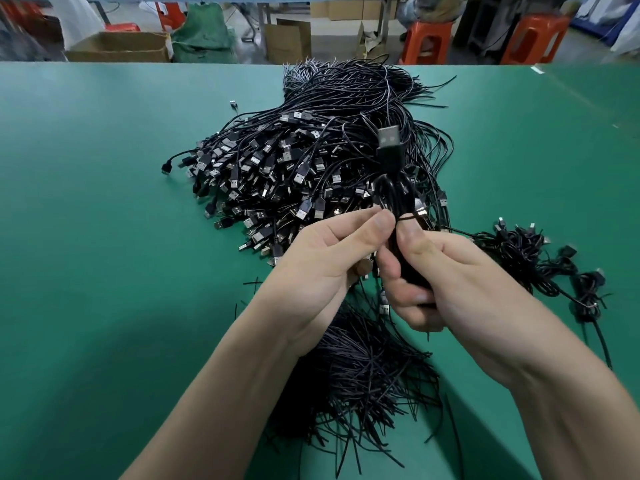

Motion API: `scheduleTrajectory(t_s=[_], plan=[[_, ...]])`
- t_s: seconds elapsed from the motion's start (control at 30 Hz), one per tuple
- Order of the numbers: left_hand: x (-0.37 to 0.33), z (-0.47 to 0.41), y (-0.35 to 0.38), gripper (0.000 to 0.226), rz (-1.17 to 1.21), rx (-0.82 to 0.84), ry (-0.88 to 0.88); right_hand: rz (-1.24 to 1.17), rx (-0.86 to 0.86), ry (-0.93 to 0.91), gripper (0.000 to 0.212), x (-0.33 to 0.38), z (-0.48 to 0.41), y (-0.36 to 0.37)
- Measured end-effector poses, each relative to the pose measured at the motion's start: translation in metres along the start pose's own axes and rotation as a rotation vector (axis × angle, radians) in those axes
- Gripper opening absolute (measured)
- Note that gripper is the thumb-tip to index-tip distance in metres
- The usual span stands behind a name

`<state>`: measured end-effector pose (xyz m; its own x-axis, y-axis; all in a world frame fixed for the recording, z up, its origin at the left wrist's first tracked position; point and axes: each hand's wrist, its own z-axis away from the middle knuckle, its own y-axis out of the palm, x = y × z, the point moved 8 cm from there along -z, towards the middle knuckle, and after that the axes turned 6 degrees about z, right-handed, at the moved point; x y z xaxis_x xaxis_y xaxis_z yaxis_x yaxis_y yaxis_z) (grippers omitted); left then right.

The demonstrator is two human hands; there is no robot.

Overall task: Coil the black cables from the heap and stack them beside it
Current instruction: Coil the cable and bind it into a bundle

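Coiled cable [390, 157] stands pinched between left hand [325, 258] and right hand [450, 271] fingers [408, 237].

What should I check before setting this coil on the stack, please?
1. Right hand grips the coil: ok.
2. Left hand pinches the coil at the tie: ok.
3. Tie twisted shut: cannot tell.
4. Plug stands up, clear of the heap: ok.
5. No strand of the coil snagged in the heap: cannot tell.
6. Stack lies right of the heap on the table: ok.
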<state>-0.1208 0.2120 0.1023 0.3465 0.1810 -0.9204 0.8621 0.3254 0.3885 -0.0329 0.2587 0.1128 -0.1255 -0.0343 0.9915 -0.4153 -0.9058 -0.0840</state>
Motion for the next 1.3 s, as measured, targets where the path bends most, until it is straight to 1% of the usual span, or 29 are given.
scheduleTrajectory(t_s=[0.07, 0.17, 0.27, 0.43, 0.57, 0.67, 0.83, 0.9, 1.0, 1.03, 1.1, 1.13, 1.2, 1.27, 1.3], plan=[[0.001, 0.001, 0.002, 0.029, 0.044, 0.009, -0.013, -0.028, 0.031, 0.017, 0.048, -0.001, 0.001, 0.003], [0.0, 0.001, 0.005, 0.036, 0.028, 0.034, -0.016, -0.057, 0.064, 0.003, 0.049, -0.001, 0.002, 0.004], [-0.004, 0.003, 0.007, 0.036, 0.031, 0.037, -0.014, -0.115, 0.099, 0.016, 0.046, -0.003, 0.001, 0.005], [-0.003, 0.001, 0.004, 0.035, 0.057, 0.035, -0.014, -0.328, 0.193, 0.013, 0.037, -0.003, -0.001, 0.013], [-0.004, 0.003, 0.007, 0.034, 0.103, 0.05, -0.026, -0.524, 0.326, 0.01, 0.029, 0.0, 0.0, 0.022], [-0.011, 0.003, 0.007, 0.028, 0.038, 0.065, 0.026, -0.544, 0.338, -0.016, 0.027, 0.001, -0.001, 0.022], [-0.018, 0.003, 0.0, 0.035, -0.131, 0.032, 0.127, -0.465, 0.266, -0.045, 0.03, 0.0, -0.003, 0.022], [-0.02, 0.004, 0.001, 0.037, -0.155, 0.025, 0.14, -0.364, 0.173, -0.047, 0.031, -0.002, -0.004, 0.016], [-0.024, 0.006, 0.003, 0.029, -0.209, 0.015, 0.166, -0.173, 0.011, -0.067, 0.032, -0.004, -0.004, 0.005], [-0.025, 0.007, 0.003, 0.025, -0.225, 0.002, 0.174, -0.147, -0.007, -0.076, 0.032, -0.004, -0.004, 0.005], [-0.023, 0.007, 0.002, 0.024, -0.217, -0.014, 0.161, -0.113, -0.028, -0.098, 0.032, -0.002, -0.004, 0.005], [-0.021, 0.007, 0.003, 0.024, -0.202, -0.01, 0.15, -0.063, -0.066, -0.112, 0.031, -0.001, -0.004, 0.003], [-0.022, 0.007, 0.002, 0.024, -0.229, -0.028, 0.158, 0.112, -0.209, -0.166, 0.025, 0.003, -0.005, -0.009], [-0.022, 0.005, -0.003, 0.026, -0.272, -0.048, 0.154, 0.313, -0.403, -0.277, 0.015, 0.013, 0.0, -0.026], [-0.02, 0.005, -0.003, 0.027, -0.279, -0.044, 0.132, 0.4, -0.471, -0.349, 0.012, 0.02, 0.003, -0.033]])
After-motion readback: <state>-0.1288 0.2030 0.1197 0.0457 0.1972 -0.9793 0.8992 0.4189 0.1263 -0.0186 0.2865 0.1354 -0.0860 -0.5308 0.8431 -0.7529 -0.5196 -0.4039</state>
